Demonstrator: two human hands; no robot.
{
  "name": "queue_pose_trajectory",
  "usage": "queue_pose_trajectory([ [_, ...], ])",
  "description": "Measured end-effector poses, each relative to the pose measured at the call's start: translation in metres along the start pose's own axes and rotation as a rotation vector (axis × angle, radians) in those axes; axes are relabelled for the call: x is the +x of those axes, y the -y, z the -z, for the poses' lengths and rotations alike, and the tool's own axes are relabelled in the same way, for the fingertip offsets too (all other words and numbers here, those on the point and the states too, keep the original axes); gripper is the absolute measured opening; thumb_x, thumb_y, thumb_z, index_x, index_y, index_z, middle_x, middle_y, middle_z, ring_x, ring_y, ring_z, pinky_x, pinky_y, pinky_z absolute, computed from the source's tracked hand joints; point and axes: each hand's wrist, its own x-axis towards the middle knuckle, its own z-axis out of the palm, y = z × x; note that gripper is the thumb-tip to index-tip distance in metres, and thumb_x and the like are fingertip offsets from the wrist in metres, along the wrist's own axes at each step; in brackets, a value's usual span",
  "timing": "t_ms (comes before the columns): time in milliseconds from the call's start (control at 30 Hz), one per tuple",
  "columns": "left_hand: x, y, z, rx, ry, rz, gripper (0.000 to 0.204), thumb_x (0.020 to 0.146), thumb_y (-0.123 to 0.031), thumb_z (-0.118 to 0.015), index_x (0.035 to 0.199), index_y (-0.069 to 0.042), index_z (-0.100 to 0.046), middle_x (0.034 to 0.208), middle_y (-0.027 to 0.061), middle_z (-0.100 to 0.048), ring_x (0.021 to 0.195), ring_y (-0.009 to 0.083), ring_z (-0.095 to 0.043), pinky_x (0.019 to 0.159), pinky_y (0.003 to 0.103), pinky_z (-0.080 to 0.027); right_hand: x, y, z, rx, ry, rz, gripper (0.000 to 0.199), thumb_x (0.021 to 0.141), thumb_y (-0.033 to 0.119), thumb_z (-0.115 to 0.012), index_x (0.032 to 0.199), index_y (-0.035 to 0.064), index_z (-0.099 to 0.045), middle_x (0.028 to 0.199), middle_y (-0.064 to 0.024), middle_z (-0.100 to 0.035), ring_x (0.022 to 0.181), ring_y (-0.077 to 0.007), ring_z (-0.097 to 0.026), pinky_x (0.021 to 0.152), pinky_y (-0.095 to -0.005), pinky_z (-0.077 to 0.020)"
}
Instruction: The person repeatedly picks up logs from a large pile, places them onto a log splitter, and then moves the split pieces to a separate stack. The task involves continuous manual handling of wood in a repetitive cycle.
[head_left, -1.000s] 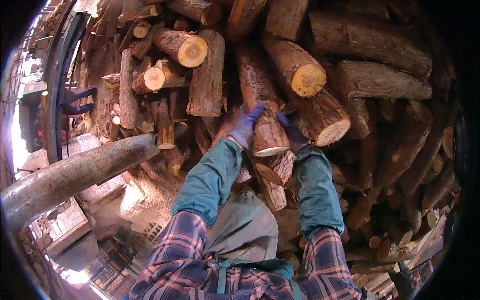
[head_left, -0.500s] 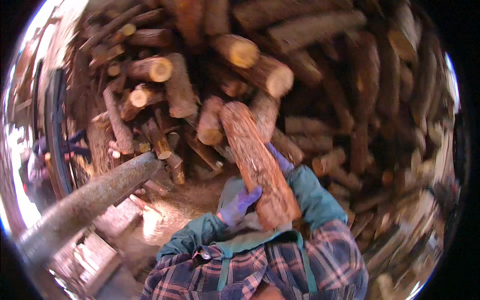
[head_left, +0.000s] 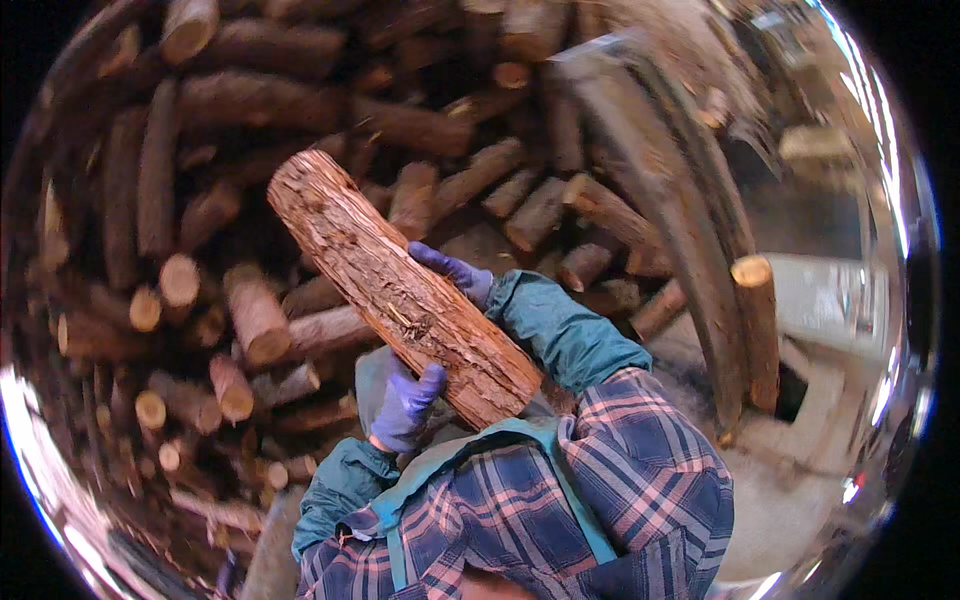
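A thick log (head_left: 385,285) with rough reddish-brown bark lies slantwise across my front, its near end close to my apron and its far end up to the left. My left hand (head_left: 405,405), in a purple glove, grips the log's near left side, thumb against the bark. On the opposite side, farther up, my right hand (head_left: 455,272) holds it with gloved fingers over the edge. The undersides of both hands are hidden by the log. Teal sleeve covers reach over both forearms.
Cut logs (head_left: 260,315) lie heaped ahead and to the left. A long, curved timber (head_left: 665,190) stands at my right, beside an upright log (head_left: 757,330) with a pale cut end. Pale concrete floor (head_left: 790,515) extends at the lower right. A grey pole (head_left: 275,545) shows at lower left.
My view has swung to the right, bringing the long timber and concrete floor into sight. Both hands still hold the log, which now tilts farther to the left.
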Motion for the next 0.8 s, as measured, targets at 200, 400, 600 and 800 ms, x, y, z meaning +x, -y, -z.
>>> queue_pose_trajectory([
  [200, 0.075, -0.053, -0.207, -0.048, 0.577, -0.264, 0.089, 0.090, -0.024, -0.077, 0.155, -0.006, -0.018, 0.147, 0.0134, -0.046, 0.134, 0.0256, -0.048, 0.116, 0.041, -0.037, -0.212, 0.220, -0.056, -0.654, -0.337, 0.316, 0.056, 0.101, 0.040, -0.059, 0.144, 0.0036, -0.053, 0.142, -0.0038, -0.057, 0.132, -0.0163, -0.051, 0.117, -0.0335, -0.0354],
  [400, 0.095, -0.079, -0.390, 0.298, 1.028, -0.479, 0.067, 0.093, -0.022, -0.074, 0.147, -0.004, -0.039, 0.138, 0.0128, -0.057, 0.126, 0.0205, -0.055, 0.109, 0.036, -0.043, -0.417, 0.376, -0.074, -1.271, -0.624, 0.370, 0.088, 0.088, 0.051, -0.072, 0.153, 0.0018, -0.038, 0.149, -0.0108, -0.049, 0.136, -0.0225, -0.046, 0.118, -0.0337, -0.0308],
  [600, 0.081, -0.029, -0.390, 0.798, 1.117, -0.306, 0.049, 0.098, -0.030, -0.065, 0.139, -0.005, -0.054, 0.123, 0.0155, -0.068, 0.111, 0.0263, -0.067, 0.096, 0.039, -0.053, -0.483, 0.347, 0.107, -1.883, -1.453, 0.192, 0.118, 0.064, 0.064, -0.087, 0.156, 0.0132, -0.035, 0.149, -0.0222, -0.048, 0.139, -0.0365, -0.047, 0.114, -0.0443, -0.0395],
  [800, 0.020, -0.185, -0.383, 1.492, 0.737, -1.203, 0.028, 0.089, -0.027, -0.063, 0.108, -0.007, -0.065, 0.088, 0.0152, -0.067, 0.087, 0.0366, -0.067, 0.075, 0.047, -0.054, -0.497, 0.323, 0.125, -1.977, -1.474, 0.265, 0.107, 0.067, 0.060, -0.086, 0.152, 0.0145, -0.041, 0.144, -0.0193, -0.053, 0.133, -0.0378, -0.051, 0.111, -0.0454, -0.0426],
])
